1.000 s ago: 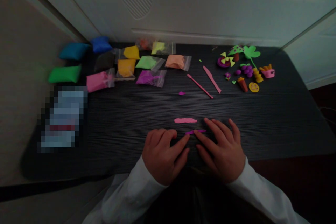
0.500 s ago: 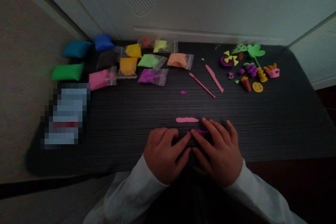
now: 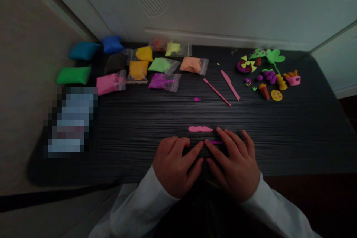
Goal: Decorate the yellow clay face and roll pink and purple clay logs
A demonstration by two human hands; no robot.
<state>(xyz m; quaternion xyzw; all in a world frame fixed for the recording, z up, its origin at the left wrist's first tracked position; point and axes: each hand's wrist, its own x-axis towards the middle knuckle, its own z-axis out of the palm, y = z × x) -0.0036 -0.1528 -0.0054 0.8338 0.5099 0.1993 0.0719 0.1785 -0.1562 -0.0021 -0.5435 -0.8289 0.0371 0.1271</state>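
Both index fingertips press on a thin purple clay strip (image 3: 214, 142) lying on the dark table. My left hand (image 3: 178, 165) has its index finger and thumb stretched out and the other fingers curled. My right hand (image 3: 234, 163) lies with its fingers spread, its index tip on the strip. Just beyond the fingers sits a flat pink clay strip (image 3: 200, 129), close to my right middle fingertip. Farther off is a small purple clay piece (image 3: 196, 99). Part of the purple strip is hidden under the fingertips.
A pink modelling stick (image 3: 217, 92) and a pink plastic knife (image 3: 230, 84) lie beyond the strips. Bags of coloured clay (image 3: 164, 81) stand at the back left, above a blurred-out phone-like object (image 3: 72, 119). Several small clay figures, among them a yellow disc (image 3: 276, 95), are at the right.
The view has shifted slightly, so things on the table appear a little farther right. Both hands stay at the purple strip in nearly the same pose.
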